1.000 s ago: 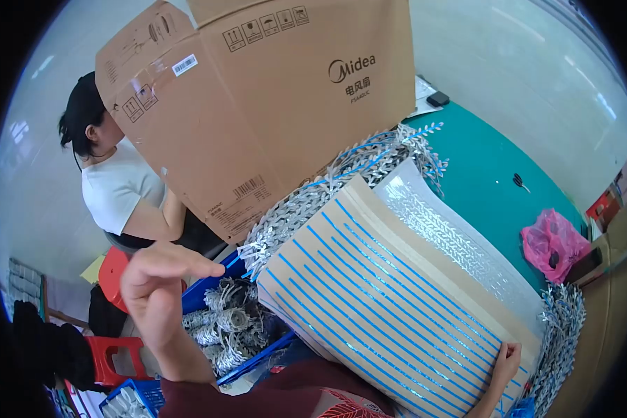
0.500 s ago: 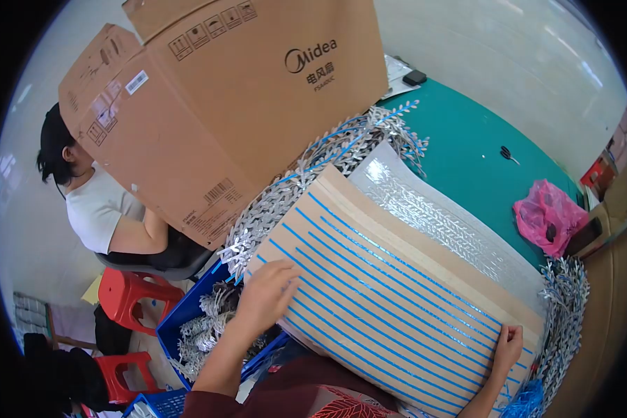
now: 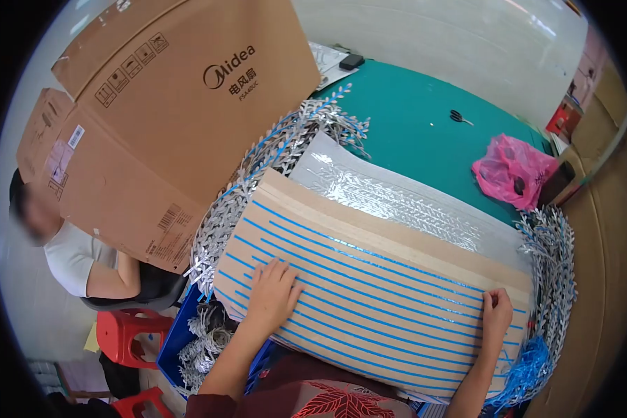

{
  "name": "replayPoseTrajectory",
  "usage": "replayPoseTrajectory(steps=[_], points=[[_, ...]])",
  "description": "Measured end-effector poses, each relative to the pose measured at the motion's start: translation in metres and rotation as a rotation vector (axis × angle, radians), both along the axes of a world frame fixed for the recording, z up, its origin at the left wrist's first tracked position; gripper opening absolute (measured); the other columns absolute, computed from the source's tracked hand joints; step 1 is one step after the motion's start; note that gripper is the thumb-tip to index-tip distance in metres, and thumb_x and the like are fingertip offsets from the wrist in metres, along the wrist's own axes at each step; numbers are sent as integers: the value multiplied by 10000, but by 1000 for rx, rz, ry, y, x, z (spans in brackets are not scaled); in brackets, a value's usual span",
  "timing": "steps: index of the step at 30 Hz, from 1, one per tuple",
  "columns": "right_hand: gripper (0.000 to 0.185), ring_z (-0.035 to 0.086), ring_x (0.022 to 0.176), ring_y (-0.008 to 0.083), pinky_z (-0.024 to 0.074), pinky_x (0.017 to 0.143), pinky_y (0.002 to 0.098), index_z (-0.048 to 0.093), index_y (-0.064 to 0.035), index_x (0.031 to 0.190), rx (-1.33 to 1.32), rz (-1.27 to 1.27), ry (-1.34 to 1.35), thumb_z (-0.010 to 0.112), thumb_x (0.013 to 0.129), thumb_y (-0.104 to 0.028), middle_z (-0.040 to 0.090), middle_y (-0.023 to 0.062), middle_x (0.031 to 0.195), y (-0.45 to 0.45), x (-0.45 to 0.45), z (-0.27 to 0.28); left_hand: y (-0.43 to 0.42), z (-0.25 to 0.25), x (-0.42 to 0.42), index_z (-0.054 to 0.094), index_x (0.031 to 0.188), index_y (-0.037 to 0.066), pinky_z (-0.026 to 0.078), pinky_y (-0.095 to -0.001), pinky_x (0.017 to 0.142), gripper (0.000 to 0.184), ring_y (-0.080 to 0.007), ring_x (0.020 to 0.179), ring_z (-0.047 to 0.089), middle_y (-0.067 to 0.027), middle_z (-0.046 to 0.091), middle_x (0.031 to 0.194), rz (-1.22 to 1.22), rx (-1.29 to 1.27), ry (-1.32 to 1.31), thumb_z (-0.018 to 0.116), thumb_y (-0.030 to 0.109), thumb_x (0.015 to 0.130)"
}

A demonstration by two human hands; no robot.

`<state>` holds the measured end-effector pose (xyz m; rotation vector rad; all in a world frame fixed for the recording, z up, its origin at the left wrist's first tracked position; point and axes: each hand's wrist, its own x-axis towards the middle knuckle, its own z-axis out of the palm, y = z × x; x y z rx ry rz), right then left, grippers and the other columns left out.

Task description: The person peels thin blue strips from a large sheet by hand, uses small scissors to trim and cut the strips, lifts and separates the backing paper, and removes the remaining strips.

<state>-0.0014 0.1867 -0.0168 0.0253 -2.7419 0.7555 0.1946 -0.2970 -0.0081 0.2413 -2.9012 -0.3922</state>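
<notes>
A brown cardboard sheet (image 3: 369, 259) lies in front of me, with several parallel blue strips (image 3: 369, 304) running across it. My left hand (image 3: 274, 295) rests on its left part, fingers stretched out and slightly apart over the strip ends. Near the right edge, my right hand (image 3: 497, 311) has its fingers curled together at the end of an upper strip. Whatever is between those fingertips is hidden. Beyond the cardboard, a clear plastic sheet (image 3: 397, 198) covers silvery leaf-patterned strands.
Silver leaf garlands (image 3: 219, 226) hang at the left edge, with more garlands (image 3: 557, 279) at the right. A large carton (image 3: 188, 118) stands at the left, a person beside it. Scissors (image 3: 458, 118) and a pink bag (image 3: 512, 171) lie on the green table (image 3: 411, 104). Red stools (image 3: 129, 334) stand lower left.
The view has turned, shifting the scene left. My left hand has moved inward from the cardboard's left edge and its fingers have flattened. My right hand stays near the right strip ends.
</notes>
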Motion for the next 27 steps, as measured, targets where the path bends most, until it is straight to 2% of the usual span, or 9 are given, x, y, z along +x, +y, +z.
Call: replayPoseTrajectory(steps=[5,8,11,14,17,21,24,27], points=[[162,641,795,296,528,741,400,669,-15,883,94,27,145,802,886,-108,622,122,925,-6,2,2,26,5,-63,630,1373,54,290,-678,1213,459,-458,1503,408,-208,533,1544,-167,52,71,716,270,977],[170,639,827,292,530,758,394,674,-7,873,4,15,30,813,876,-105,597,123,976,0,1,0,42,-6,-87,577,1461,59,246,-690,1232,533,-456,1555,338,-211,458,1625,-188,116,-3,678,329,1012],[179,642,829,286,533,759,391,679,-3,872,-33,-6,15,818,873,-115,603,120,972,0,1,2,54,-22,-90,535,1519,62,232,-692,1235,595,-454,1567,311,-209,425,1653,-194,38,-49,656,371,1024],[179,642,828,276,536,761,385,684,-1,882,-82,4,8,820,872,-117,603,121,970,1,1,2,53,-19,-86,523,1535,64,224,-691,1238,618,-455,1575,292,-205,406,1668,-207,72,-37,662,378,1021],[166,642,816,267,537,758,372,702,2,878,-123,27,2,819,870,-116,610,118,959,13,-3,-4,52,-22,-86,542,1521,64,251,-714,1212,616,-457,1553,335,-210,459,1627,-213,54,1,672,388,1013],[157,647,819,252,535,756,366,724,0,877,-141,13,5,819,864,-125,619,105,944,10,-1,3,52,-21,-86,542,1523,67,247,-711,1215,621,-455,1556,331,-212,455,1631,-208,53,-19,677,390,1009],[151,667,816,243,541,768,363,754,-4,890,-57,-41,-9,815,866,-140,667,100,928,6,1,11,53,-22,-87,542,1524,69,242,-708,1218,622,-452,1559,328,-211,451,1635,-205,56,-20,678,389,1008],[143,692,789,243,550,768,360,778,-11,898,-161,-66,-70,811,869,-147,725,108,887,13,-4,4,53,-20,-86,539,1526,72,238,-702,1224,620,-454,1562,321,-208,441,1642,-198,59,-29,680,381,1008]])
